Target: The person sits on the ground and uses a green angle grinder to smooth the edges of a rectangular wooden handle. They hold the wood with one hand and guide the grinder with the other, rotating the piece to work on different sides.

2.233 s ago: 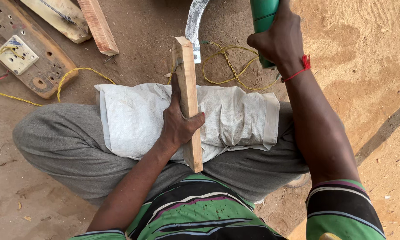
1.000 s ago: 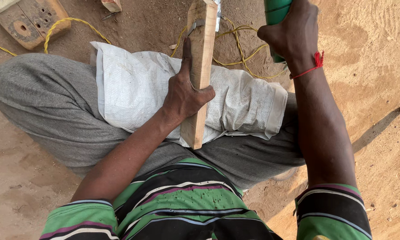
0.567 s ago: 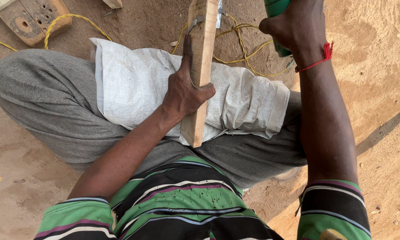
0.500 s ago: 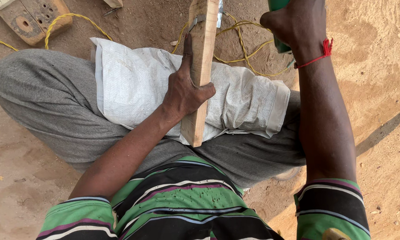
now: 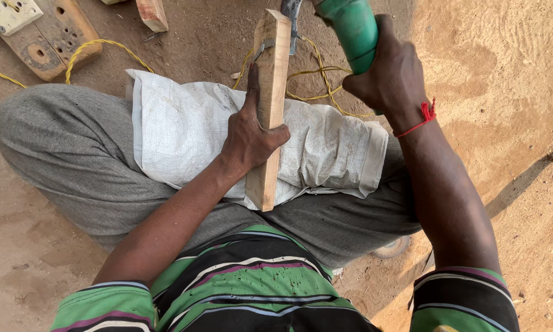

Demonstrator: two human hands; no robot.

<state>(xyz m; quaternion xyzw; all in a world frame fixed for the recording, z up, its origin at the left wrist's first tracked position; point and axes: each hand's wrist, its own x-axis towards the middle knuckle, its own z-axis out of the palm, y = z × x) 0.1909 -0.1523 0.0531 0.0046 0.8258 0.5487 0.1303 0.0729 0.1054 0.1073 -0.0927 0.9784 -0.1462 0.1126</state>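
wooden strip (image 5: 267, 117) lying on sack (image 5: 184, 132) across lap, socket board (image 5: 39, 31) far left on ground

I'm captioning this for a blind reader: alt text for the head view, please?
A seated person's left hand grips a wooden strip laid over a white sack on their lap, while the right hand holds a green tool handle above sandy ground.

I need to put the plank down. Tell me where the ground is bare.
Bare sand lies right of the right hand and green tool. Crowded: ahead, around the yellow cord, and upper left by the socket board.
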